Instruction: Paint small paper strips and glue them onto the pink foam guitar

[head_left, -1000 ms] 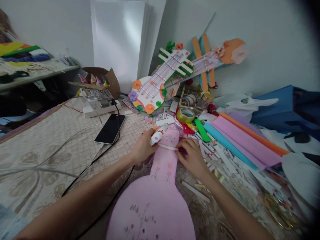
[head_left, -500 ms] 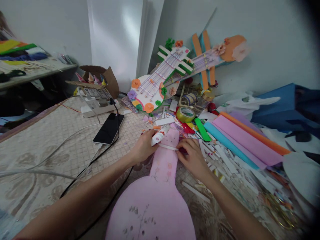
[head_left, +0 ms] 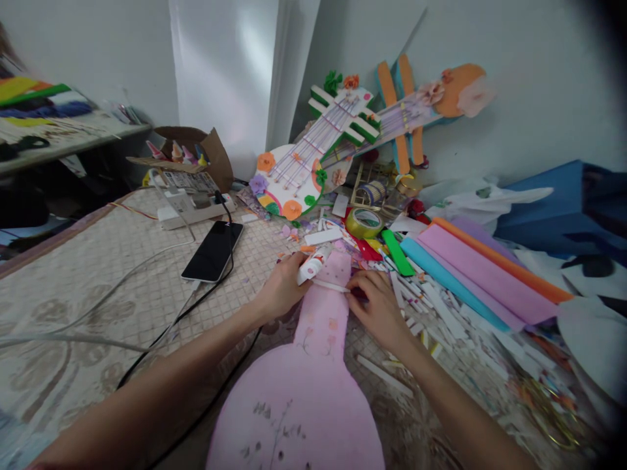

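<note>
A pink guitar-shaped foam cutout (head_left: 304, 391) lies on the table in front of me, neck pointing away. Across its neck lies a thin white strip (head_left: 329, 285). My left hand (head_left: 279, 291) grips a white glue tube (head_left: 313, 264) and also touches the strip's left end. At the strip's right end my right hand (head_left: 378, 307) presses down with its fingertips on the neck's edge.
A black phone (head_left: 214, 250) on a cable and a white power strip (head_left: 189, 212) lie to the left. Finished paper guitars (head_left: 313, 153) lean on the wall. A tape roll (head_left: 363, 223), coloured foam rolls (head_left: 470, 271) and several paper scraps crowd the right.
Both hands stay at the neck of the pink cutout. Only the view has drifted slightly.
</note>
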A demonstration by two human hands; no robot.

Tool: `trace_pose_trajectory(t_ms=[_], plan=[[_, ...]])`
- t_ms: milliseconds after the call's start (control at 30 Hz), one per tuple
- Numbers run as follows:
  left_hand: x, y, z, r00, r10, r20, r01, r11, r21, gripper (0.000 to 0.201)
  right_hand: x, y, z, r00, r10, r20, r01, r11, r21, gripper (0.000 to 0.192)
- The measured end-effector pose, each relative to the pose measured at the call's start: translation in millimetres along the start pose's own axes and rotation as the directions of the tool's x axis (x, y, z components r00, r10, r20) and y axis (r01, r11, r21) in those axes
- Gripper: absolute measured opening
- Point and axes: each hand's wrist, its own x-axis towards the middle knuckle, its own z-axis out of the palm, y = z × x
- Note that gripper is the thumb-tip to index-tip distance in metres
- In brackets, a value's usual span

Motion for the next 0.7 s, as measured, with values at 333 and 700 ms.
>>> trace_pose_trajectory(t_ms=[333,700], plan=[[-6,-1,-6.8,0.999,-0.047,-0.027,0.046,0.998,-0.034,0.014,-13,-3,-10,0.998,-0.034,-0.050,0.036,0.999,0.038,0.022],[-8,-3,-2.1,0.996,-0.084,-0.044,0.080,0.994,-0.069,0.012,-5,-5,-3,0.999,-0.012,-0.051,0.014,0.999,0.036,0.015]])
